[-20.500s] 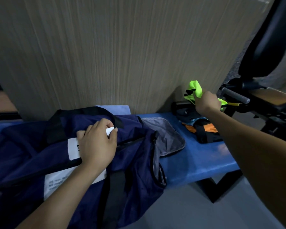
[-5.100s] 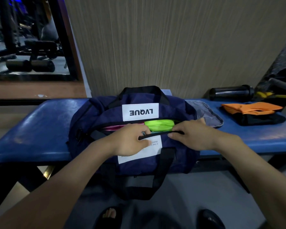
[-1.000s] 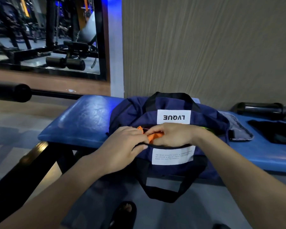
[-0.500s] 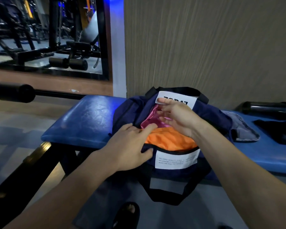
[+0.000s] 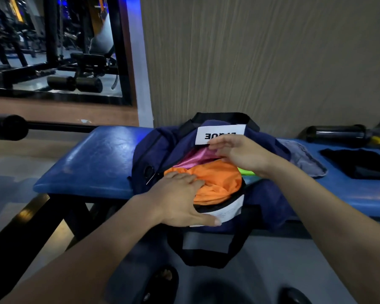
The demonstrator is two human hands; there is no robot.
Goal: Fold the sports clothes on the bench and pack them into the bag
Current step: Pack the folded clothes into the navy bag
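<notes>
With the orange garment pressed by the flat left hand and the bag flap lifted by the loosely open right hand, fabric could be caught in the zipper.

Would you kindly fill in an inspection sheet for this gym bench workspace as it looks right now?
Surface: padded blue vinyl bench against a wood-grain wall.
Job's things: navy fabric duffel bag lies open on the bench; folded orange garment sits on top inside, pink garment behind it, neon green garment peeking at the right; black garment lies unpacked on the bench, right.
Clutter: black cylindrical bottle lying by the wall.
Grippers: left hand rests flat on the orange garment; right hand, fingers relaxed, at the bag's far flap.
Cables: nothing seen.
Surroundings: dark gym machines at upper left.
</notes>
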